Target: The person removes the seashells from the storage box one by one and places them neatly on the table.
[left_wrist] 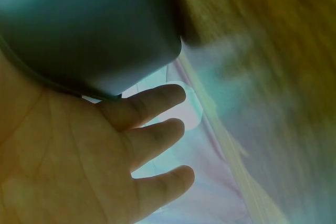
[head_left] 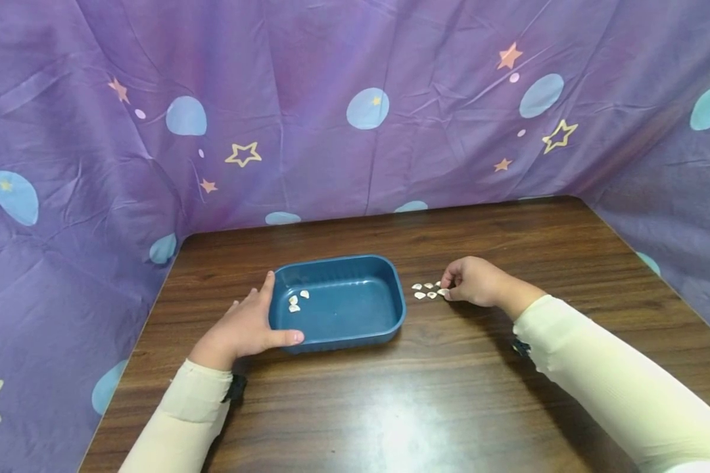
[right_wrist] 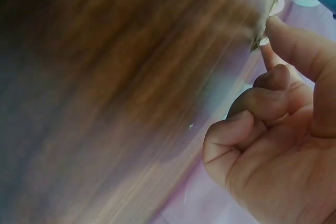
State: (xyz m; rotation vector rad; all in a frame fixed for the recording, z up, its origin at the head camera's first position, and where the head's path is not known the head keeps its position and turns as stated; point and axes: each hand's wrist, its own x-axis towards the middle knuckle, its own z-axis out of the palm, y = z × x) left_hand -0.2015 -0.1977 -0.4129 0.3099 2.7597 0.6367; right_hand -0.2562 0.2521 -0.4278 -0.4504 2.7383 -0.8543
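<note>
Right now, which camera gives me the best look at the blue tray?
The head view: it shows nearly the whole blue tray, including its floor and the pale pieces inside. The left wrist view shows only part of its outside, dark and close; the right wrist view catches just a bit in the top right corner.

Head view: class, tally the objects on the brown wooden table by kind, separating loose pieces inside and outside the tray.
Blue rectangular plastic tray: 1
Small off-white flat pieces inside: 3
Matching pieces outside: 6 visible, one partly hidden
Total visible: 10
</note>
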